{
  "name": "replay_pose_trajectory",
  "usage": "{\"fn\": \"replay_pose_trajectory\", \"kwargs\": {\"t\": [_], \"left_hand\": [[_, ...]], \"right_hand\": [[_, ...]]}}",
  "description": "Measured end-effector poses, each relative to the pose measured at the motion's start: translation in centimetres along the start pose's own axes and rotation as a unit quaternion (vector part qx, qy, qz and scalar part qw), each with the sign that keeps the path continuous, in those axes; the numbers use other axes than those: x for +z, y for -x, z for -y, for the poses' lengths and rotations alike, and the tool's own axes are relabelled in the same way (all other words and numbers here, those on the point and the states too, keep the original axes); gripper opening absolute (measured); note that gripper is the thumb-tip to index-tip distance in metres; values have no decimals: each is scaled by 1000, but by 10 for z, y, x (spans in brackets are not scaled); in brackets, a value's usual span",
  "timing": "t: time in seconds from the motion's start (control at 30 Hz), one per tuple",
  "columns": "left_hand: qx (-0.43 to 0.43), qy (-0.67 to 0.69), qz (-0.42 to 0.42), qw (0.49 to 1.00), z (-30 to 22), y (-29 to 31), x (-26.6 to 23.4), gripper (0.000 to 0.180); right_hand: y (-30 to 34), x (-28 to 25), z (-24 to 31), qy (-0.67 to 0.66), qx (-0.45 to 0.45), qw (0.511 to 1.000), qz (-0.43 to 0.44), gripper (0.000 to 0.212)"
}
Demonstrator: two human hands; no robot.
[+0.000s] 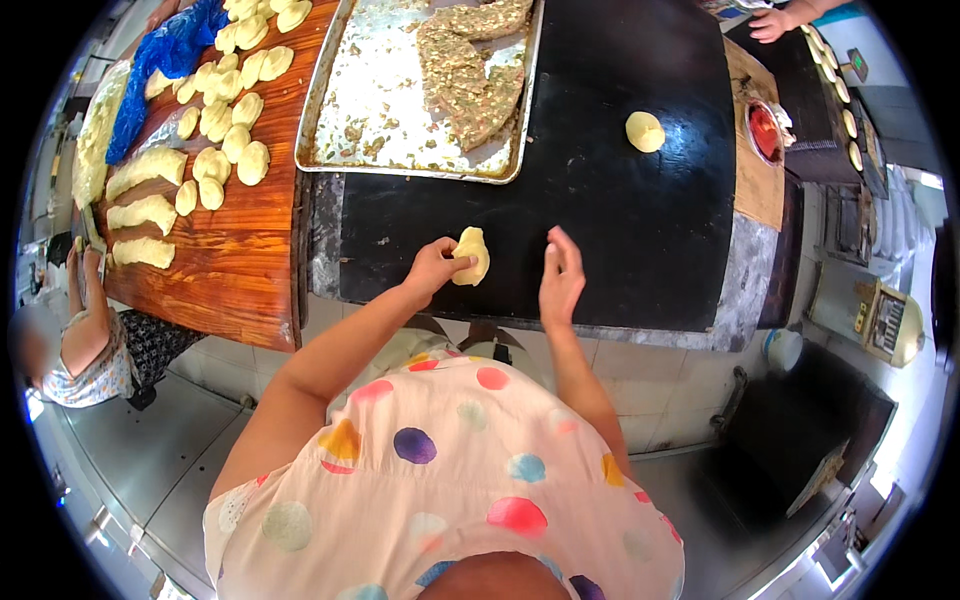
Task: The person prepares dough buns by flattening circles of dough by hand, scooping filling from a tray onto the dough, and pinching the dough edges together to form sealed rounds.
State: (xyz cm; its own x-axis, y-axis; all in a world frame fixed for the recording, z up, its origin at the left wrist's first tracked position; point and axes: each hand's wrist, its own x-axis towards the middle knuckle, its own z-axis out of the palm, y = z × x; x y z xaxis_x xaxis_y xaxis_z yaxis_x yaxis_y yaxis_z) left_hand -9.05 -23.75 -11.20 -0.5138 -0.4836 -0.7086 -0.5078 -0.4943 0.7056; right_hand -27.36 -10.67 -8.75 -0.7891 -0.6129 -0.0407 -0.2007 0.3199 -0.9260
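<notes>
My left hand [436, 268] pinches a flattened piece of pale dough [472, 254] between thumb and fingers, over the near part of the black work surface [620, 225]. To its right, my right hand [562, 280] is held edge-on, fingers stretched out and nothing in it. A metal baking tray [400, 172] lies just beyond my left hand. A brown, chunky seeded filling [465, 75] is heaped on its right side, with scraps scattered over the rest. Farther right, a round dough piece [645, 131] rests alone on the black surface.
A wooden table [230, 270] at left bears several dough lumps [252, 163], dough strips [145, 214] and a blue plastic sheet [165, 60]. A person [95, 340] works at its left edge. At far right are a bowl of red stuff [765, 133] and another person's hand [772, 24].
</notes>
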Motion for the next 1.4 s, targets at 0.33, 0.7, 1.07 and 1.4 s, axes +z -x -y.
{"fn": "replay_pose_trajectory", "kwargs": {"t": [0.33,0.7,1.07,1.4], "left_hand": [[-39,-11,1,999,13,8,17,33],[40,15,58,997,3,-20,34,41],[-94,77,185,975,-20,-27,14,41],[-50,159,121,979,-20,16,-44,29]], "right_hand": [[16,25,-6,64,67,994,-55,39],[-12,96,-25,383,64,918,-80,55],[-20,82,-25,513,-28,857,-31,67],[-40,75,-46,491,-35,871,3,63]]}}
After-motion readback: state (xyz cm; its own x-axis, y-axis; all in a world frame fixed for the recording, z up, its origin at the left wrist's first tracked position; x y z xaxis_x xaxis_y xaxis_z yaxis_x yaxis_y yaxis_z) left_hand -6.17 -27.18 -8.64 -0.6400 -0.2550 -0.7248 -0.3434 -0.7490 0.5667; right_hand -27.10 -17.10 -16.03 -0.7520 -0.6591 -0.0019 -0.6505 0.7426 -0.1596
